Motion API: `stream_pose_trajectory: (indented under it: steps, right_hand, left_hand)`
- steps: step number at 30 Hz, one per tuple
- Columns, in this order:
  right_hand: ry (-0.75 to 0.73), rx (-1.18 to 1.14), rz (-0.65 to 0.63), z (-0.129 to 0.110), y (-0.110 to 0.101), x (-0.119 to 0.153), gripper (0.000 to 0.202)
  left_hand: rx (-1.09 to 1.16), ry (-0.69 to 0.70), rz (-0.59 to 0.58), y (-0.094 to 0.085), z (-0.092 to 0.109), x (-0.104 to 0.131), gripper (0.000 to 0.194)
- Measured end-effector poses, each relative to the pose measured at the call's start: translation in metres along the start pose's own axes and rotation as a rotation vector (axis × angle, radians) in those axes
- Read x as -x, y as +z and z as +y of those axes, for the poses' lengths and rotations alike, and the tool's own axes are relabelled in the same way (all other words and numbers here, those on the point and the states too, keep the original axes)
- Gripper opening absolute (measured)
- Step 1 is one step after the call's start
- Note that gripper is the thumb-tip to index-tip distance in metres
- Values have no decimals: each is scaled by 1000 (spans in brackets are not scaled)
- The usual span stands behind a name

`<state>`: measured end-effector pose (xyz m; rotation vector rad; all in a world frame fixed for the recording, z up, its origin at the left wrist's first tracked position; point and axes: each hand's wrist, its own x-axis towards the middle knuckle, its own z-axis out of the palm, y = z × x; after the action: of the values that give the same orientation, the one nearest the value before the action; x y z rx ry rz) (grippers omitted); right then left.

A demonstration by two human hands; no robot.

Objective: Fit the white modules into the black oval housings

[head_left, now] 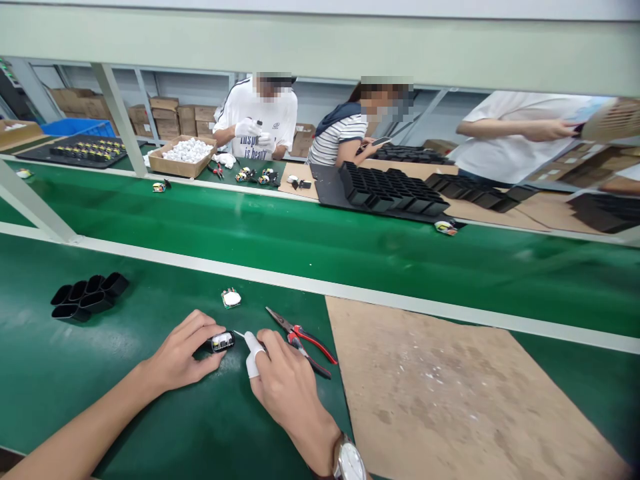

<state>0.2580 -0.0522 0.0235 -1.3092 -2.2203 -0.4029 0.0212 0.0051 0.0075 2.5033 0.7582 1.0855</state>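
Wristwatch point(349, 461) nearest lens, on my right wrist. Going left to right: black cup cluster point(89, 296) far left on green mat point(45, 373), well apart from hands. My left hand point(181, 357) pinches small charger board point(221, 342) flat on mat, fingers clamped round it. White-capped module point(231, 298) just beyond. My right hand point(287, 387), white cot on fingertip, curled loose beside board, gripping nothing. Red-handled pliers point(303, 340) behind its knuckles. Cardboard sheet point(450, 393) right.

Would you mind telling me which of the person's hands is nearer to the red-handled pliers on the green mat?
Right. The right hand lies directly against the red-handled pliers, while the left hand rests farther left, holding a small black part.
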Motion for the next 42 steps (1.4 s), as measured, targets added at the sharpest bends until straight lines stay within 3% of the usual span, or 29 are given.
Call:
stream_pose_trajectory:
  steps: [7,13,18,21,25,31,42]
  right_hand:
    - [39,32,-28,-4,7,3,23]
    - [88,113,-166,4,19,8,26]
    - [120,-211,-121,2,13,4,32]
    - [95,-460,-111,-3,9,1,28]
    - [68,-581,-153,-7,8,-2,29]
    - [63,-639,-251,-6,11,-5,32]
    - [36,-613,-180,-4,16,-1,31]
  left_hand:
    - [31,-14,-44,1,-2,2,42]
    - [145,-119,-235,1,-4,6,40]
    - [207,-169,-305,0,-7,7,45]
    - [242,-205,-322,-1,-7,4,38]
    - [273,-233,-323,-1,-5,2,30]
    - [302,-261,-314,-1,-5,2,21]
    - [272,-400,-314,-1,-5,8,22]
